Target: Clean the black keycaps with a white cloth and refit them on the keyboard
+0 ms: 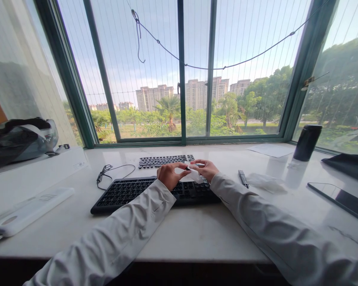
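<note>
Two hands, left hand (169, 175) and right hand (207, 169), are closed together on a small white crumpled wipe (193, 171) above the black flat plastic keyboard (131, 192), where wiping would demand steady pressure.

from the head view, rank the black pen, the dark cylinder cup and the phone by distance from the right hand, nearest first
Measured from the right hand:
1. black pen, just to its right on the sill.
2. dark cylinder cup, farther right, by the window.
3. phone, lying flat near the right edge.

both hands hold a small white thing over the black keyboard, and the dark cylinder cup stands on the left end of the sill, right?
Not quite. In the head view the dark cylinder cup stands at the right end; both hands, left and right, do hold the small white thing over the black keyboard.
</note>
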The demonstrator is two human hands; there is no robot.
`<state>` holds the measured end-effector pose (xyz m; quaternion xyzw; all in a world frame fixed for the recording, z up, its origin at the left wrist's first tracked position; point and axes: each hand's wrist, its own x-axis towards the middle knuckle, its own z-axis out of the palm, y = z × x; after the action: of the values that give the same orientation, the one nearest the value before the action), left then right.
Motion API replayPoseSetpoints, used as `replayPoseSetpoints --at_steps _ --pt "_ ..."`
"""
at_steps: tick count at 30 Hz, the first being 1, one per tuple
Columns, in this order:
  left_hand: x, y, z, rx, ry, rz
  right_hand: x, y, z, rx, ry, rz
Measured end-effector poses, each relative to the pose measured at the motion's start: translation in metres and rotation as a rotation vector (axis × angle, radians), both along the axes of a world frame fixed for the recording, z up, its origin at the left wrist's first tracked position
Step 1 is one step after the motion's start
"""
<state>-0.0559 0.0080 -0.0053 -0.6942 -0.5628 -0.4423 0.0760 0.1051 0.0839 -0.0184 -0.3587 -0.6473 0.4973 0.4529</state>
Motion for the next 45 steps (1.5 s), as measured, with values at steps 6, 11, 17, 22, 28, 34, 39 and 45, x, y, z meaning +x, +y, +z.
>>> replayPoseSetpoints --at_steps 6,11,17,22,28,34,39,45 --pt "0.000 0.001 0.000 0.033 0.000 0.007 0.014 -0.001 0.019 0.188 -0.168 -0.265" --pt "-0.001 0.002 -0.001 0.047 -0.006 -0.017 0.038 0.001 0.037 0.682 -0.790 -0.557" --pt "-0.002 0.002 -0.001 0.046 0.014 -0.039 0.053 0.010 0.031 0.521 -1.258 -0.508" --pt "-0.004 0.003 -0.001 0.038 0.029 -0.047 0.050 0.005 0.029 0.557 -1.290 -0.583" --pt "-0.007 0.007 -0.002 0.002 0.056 -0.025 0.041 -0.009 0.036 0.710 -1.160 -0.629" --pt "-0.008 0.008 -0.003 -0.052 0.085 -0.012 0.044 -0.010 0.040 0.585 -1.328 -0.555" --pt "-0.008 0.007 -0.003 -0.083 0.077 -0.039 0.041 -0.011 0.039 0.609 -1.280 -0.542" --pt "-0.018 0.014 0.000 -0.103 0.060 -0.017 0.023 -0.023 0.035 0.750 -1.137 -0.411"
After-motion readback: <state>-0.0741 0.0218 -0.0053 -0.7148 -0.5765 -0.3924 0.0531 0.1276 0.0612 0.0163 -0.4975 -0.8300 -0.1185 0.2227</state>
